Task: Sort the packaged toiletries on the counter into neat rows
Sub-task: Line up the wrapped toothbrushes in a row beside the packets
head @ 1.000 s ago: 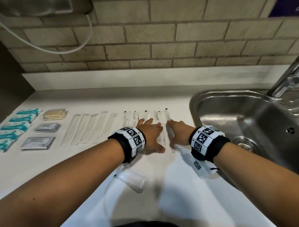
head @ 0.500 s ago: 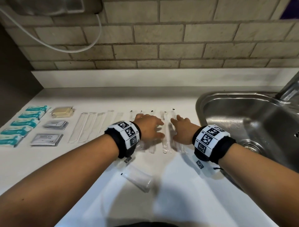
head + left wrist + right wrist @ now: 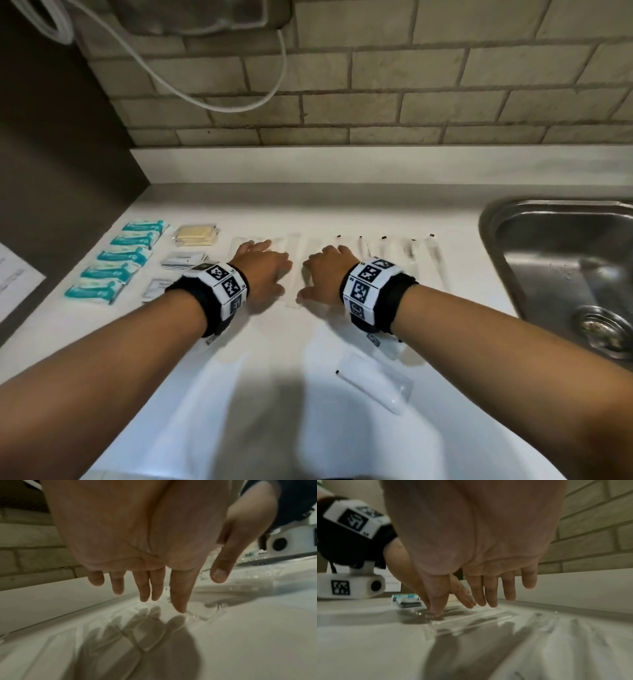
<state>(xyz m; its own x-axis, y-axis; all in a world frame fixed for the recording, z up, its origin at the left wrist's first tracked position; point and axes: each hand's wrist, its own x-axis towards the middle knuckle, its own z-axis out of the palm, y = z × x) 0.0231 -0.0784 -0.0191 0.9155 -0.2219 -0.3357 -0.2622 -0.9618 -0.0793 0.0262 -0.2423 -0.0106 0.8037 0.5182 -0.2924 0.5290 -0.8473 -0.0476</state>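
Observation:
Both hands lie flat, fingers straight, on a row of long clear packets [image 3: 295, 260] in the middle of the white counter [image 3: 274, 394]. My left hand [image 3: 265, 265] covers the row's left part, and its index fingertip [image 3: 180, 609] touches the clear film [image 3: 202, 616]. My right hand [image 3: 325, 272] covers the right part; its thumb tip [image 3: 436, 613] presses a packet end [image 3: 471, 621]. Black-tipped clear packets [image 3: 397, 255] lie in a row further right. Neither hand holds anything.
At the far left sit a column of teal packets [image 3: 116, 262], a yellow packet [image 3: 196, 235] and stacks of grey sachets [image 3: 183, 261]. A loose white packet [image 3: 375, 385] lies near the front. The steel sink [image 3: 561, 260] opens at the right.
Both hands have moved left, from the black-tipped packets onto the row of plain clear packets. The head view has also shifted left.

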